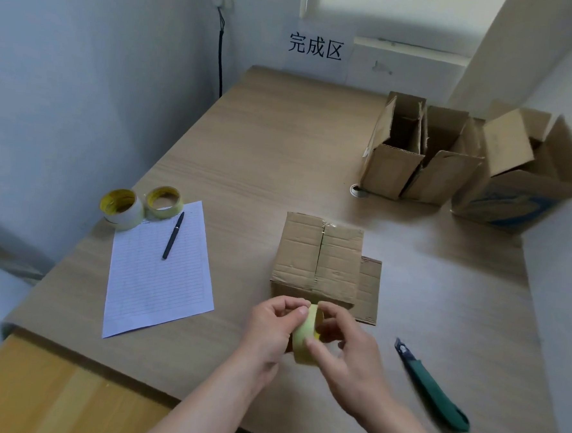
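Hands meet low in the centre of the frame: the left hand [272, 329] pinches the rim of a yellow tape roll [305, 334] with curled fingers, and the right hand [346, 350] grips the same roll, thumb across its face, just in front of a closed cardboard box [319, 258] on the table [248, 147]. A green utility knife [431, 387] lies at lower right; two more tape rolls [141, 205], a lined sheet [157, 272] and a pen [173, 235] sit at left, open boxes [449, 159] at upper right

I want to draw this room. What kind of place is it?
Probably a small packing station: open cardboard boxes stand on the table, the left hand and right hand hold a tape roll, and a wall sign reads "finished area".
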`<state>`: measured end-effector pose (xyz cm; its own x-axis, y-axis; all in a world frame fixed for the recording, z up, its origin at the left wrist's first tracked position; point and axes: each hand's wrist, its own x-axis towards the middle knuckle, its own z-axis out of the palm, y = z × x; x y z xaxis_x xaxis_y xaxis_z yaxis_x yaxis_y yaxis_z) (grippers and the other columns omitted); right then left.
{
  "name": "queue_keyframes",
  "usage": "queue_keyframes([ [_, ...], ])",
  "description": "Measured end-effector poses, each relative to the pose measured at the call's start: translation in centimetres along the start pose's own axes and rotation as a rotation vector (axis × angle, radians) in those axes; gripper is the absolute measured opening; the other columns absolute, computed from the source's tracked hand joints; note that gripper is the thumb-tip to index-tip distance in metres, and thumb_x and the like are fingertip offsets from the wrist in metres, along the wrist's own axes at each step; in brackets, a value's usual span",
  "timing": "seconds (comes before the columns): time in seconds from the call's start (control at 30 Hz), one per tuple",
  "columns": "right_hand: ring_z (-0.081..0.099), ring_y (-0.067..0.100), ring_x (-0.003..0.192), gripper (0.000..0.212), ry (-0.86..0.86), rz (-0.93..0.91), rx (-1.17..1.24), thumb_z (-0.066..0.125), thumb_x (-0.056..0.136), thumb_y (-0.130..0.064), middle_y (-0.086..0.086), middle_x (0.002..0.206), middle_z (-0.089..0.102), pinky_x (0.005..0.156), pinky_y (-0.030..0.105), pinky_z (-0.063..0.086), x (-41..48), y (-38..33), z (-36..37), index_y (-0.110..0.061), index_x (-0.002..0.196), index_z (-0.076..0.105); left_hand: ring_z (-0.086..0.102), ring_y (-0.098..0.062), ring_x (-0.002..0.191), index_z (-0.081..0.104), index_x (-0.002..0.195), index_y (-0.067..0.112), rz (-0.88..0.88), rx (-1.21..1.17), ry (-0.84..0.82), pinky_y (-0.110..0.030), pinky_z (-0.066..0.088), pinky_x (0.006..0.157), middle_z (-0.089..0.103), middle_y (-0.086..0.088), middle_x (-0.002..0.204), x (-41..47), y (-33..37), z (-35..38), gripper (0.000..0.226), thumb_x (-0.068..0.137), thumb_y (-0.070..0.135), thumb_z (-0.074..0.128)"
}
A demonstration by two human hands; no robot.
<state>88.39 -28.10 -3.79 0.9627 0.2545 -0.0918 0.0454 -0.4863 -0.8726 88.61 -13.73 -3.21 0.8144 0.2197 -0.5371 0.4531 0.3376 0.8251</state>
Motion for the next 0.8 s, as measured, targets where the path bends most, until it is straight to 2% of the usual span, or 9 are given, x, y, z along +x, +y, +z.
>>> queue_keyframes([
  [0.07,0.066,0.008,0.08,0.059,-0.031,0.121,0.202,0.072,0.072,-0.039,-0.007,0.086,0.07,0.074,0.029,0.054,-0.6,0.9,0.6,-0.04,0.128,0.053,0.066,-0.023,0.076,0.076,0.081,0.014,-0.054,-0.05,-0.01,-0.031,0.053,0.061,0.071,-0.011,0.082,-0.6,0.0,0.9,0.017,0.091,0.005,0.065],
  [0.13,0.066,0.01,0.079,0.061,-0.054,0.176,0.339,0.071,0.084,-0.017,0.0,0.084,0.071,0.071,0.026,0.054,-0.8,1.2,0.6,-0.039,0.134,0.047,0.068,-0.026,0.08,0.076,0.09,0.012,-0.111,-0.094,-0.021,-0.032,0.054,0.063,0.073,-0.011,0.088,-1.2,0.0,1.7,0.011,0.092,0.009,0.065],
  [0.2,0.067,0.013,0.085,0.06,-0.075,0.185,0.359,0.065,0.09,-0.008,0.001,0.091,0.072,0.072,0.025,0.054,-1.0,1.3,0.2,-0.043,0.134,0.044,0.068,-0.027,0.082,0.075,0.094,0.012,-0.14,-0.108,-0.036,-0.033,0.054,0.066,0.074,-0.012,0.092,-1.5,-0.1,2.5,0.01,0.093,0.013,0.065],
  [0.33,0.066,0.015,0.067,0.049,-0.077,0.215,0.121,0.058,0.081,-0.032,-0.001,0.07,0.069,0.069,0.04,0.055,-0.5,1.5,-1.9,-0.044,0.128,0.052,0.055,-0.015,0.077,0.079,0.078,0.02,-0.122,0.001,0.016,-0.028,0.034,0.061,0.071,0.0,0.081,-2.0,-0.7,3.3,0.025,0.095,0.016,0.062],
  [0.43,0.063,0.009,0.059,0.024,-0.136,0.224,-0.108,0.059,0.084,-0.033,-0.005,0.065,0.069,0.063,0.036,0.054,0.3,1.1,-4.1,-0.049,0.102,0.061,0.05,-0.007,0.076,0.079,0.075,0.025,-0.096,0.039,0.015,-0.031,0.031,0.069,0.068,0.013,0.073,-3.1,-1.2,4.6,0.028,0.095,0.016,0.062],
  [0.53,0.062,0.01,0.064,0.013,-0.114,0.213,-0.135,0.063,0.086,-0.029,-0.006,0.062,0.065,0.06,0.03,0.05,0.8,0.6,-6.0,-0.041,0.082,0.067,0.054,-0.003,0.077,0.078,0.089,0.023,-0.055,-0.023,0.027,-0.031,0.036,0.073,0.069,0.018,0.075,-4.3,-1.4,5.4,0.018,0.095,0.017,0.062],
  [0.63,0.058,0.008,0.073,0.014,-0.124,0.13,-0.223,0.065,0.091,-0.035,-0.012,0.073,0.064,0.056,0.022,0.041,1.1,-0.5,-7.0,-0.034,0.077,0.068,0.061,0.002,0.099,0.076,0.1,0.028,0.143,0.132,0.111,-0.023,0.05,0.087,0.071,0.013,0.107,-4.6,-1.9,5.1,0.018,0.096,0.016,0.062],
  [0.7,0.057,0.006,0.07,0.017,-0.134,0.057,-0.305,0.065,0.09,-0.035,-0.014,0.068,0.062,0.057,0.024,0.043,1.4,-1.2,-7.2,-0.033,0.073,0.068,0.061,0.001,0.107,0.07,0.109,0.032,0.262,0.213,0.18,-0.016,0.049,0.092,0.067,0.009,0.119,-4.9,-2.2,4.5,0.021,0.097,0.018,0.06],
  [0.8,0.056,0.008,0.067,0.02,-0.146,0.038,-0.355,0.066,0.085,-0.032,-0.014,0.063,0.06,0.061,0.03,0.047,2.0,-1.8,-7.5,-0.031,0.065,0.066,0.064,-0.011,0.086,0.061,0.127,0.03,0.179,0.1,0.355,-0.028,0.051,0.079,0.071,0.009,0.107,-5.2,-1.9,3.0,0.028,0.101,0.028,0.052],
])
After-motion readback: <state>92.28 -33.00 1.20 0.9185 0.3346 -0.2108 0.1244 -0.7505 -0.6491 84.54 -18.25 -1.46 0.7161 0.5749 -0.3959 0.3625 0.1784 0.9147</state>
